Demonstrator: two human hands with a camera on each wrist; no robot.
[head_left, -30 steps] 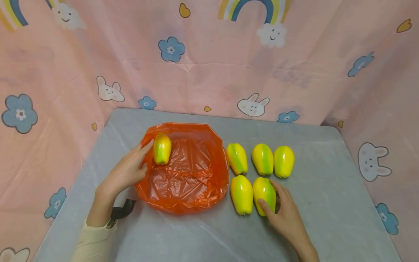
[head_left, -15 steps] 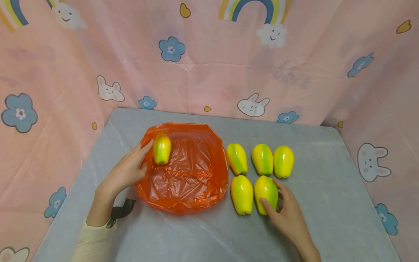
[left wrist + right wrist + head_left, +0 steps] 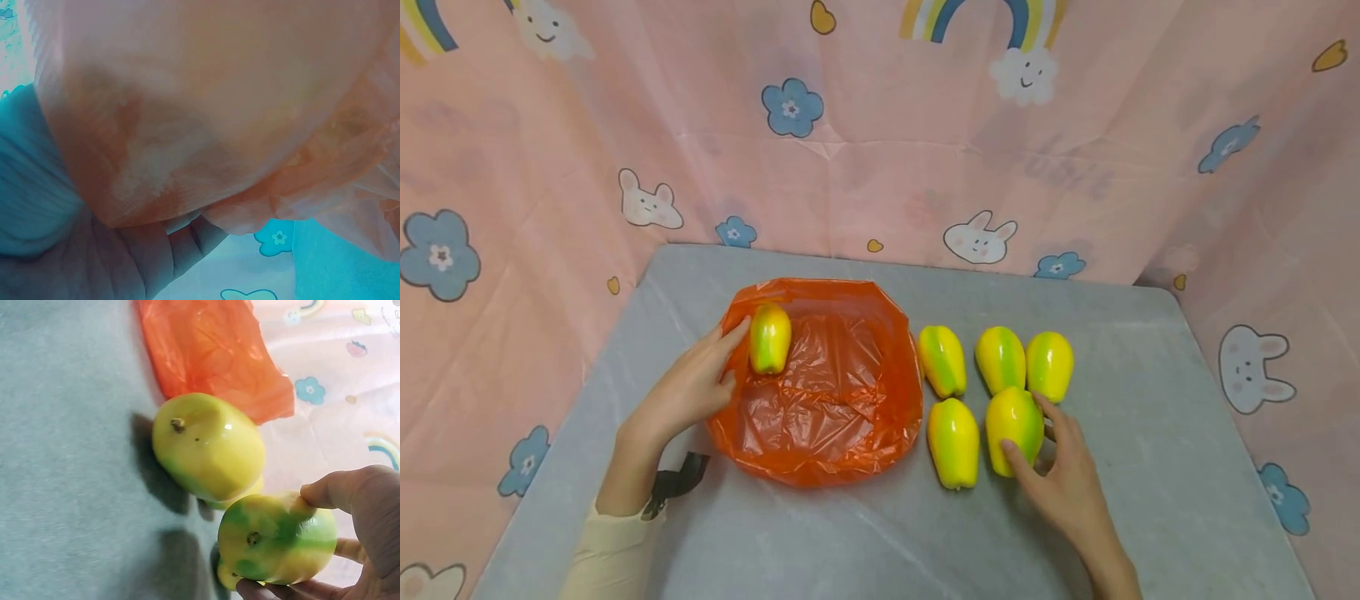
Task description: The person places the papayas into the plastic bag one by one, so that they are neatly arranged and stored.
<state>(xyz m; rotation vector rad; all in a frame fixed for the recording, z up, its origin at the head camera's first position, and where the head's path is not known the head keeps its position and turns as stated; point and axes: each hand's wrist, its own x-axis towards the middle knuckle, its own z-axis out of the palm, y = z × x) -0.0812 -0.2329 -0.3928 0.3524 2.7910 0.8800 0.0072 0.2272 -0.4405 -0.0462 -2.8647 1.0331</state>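
An orange-red plastic bag [image 3: 898, 375] sits on the grey table [image 3: 1150, 483], its mouth spread wide and facing up, its thin film creased across the bottom. Inside, by the left wall towards the back, lies a single yellow-green fruit [image 3: 770, 338]; the rest of the bag's floor shows as bare wrinkled plastic.

The left hand [image 3: 688, 383] is at the bag's left edge, its index finger reaching over the rim to just beside the fruit within, its thumb lower down at the same side. In the left wrist view the film hangs across the palm and hides much of the fingers, so whether they pinch the plastic or merely rest against it cannot be told.

The right hand [image 3: 1067, 475] holds another fruit, the gripped fruit [image 3: 1015, 432], with the thumb on one side and the fingers on the other, spread about as wide as the fruit is thick. This fruit is well apart from the bag, to its right, and appears held clear of the table; in the head view it overlaps the lower end of the back middle fruit [image 3: 1001, 354]. Just left of it lies the front fruit [image 3: 953, 443]. The back left fruit [image 3: 942, 361] lies close by the bag's rim, and the back right fruit [image 3: 1050, 365] is just beside the middle one.
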